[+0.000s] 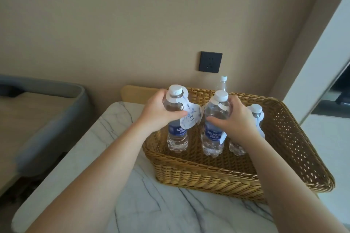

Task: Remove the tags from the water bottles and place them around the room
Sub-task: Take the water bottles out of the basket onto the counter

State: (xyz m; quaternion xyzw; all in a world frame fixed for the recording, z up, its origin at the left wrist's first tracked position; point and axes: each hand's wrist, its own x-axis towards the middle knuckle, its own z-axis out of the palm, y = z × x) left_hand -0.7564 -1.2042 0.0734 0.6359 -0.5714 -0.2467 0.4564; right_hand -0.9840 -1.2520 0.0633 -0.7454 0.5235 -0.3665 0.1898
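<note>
Far out beyond the left hand sits a grey upholstered seat [56,111], well apart from the work. The left hand [161,111] is wrapped around the upper body of the left water bottle [177,119], thumb across the front and fingers curled behind, just below its white cap. A white paper tag [190,117] hangs from that bottle's neck and drapes down to the right of the thumb, toward the gap between the two hands. The hands are apart, each clamped on its own bottle. The right hand [234,117] grips the middle water bottle [214,125] around its shoulder, thumb pointing left across the clear plastic above the blue label, with a white collar of tag [222,107] showing at the neck just above the fingers. Both held bottles stand upright inside the wicker basket [208,176], whose near wall lies between the two forearms. Behind the right hand, partly hidden by it, a third bottle [255,117] stands in the basket with its own tag hanging down its side. Above the right hand, past the basket's far rim, the neck of a fourth bottle [223,83] rises near the wall, below a dark wall socket [210,62]. The basket rests on a white marble-patterned table [113,185] that runs under both arms.
</note>
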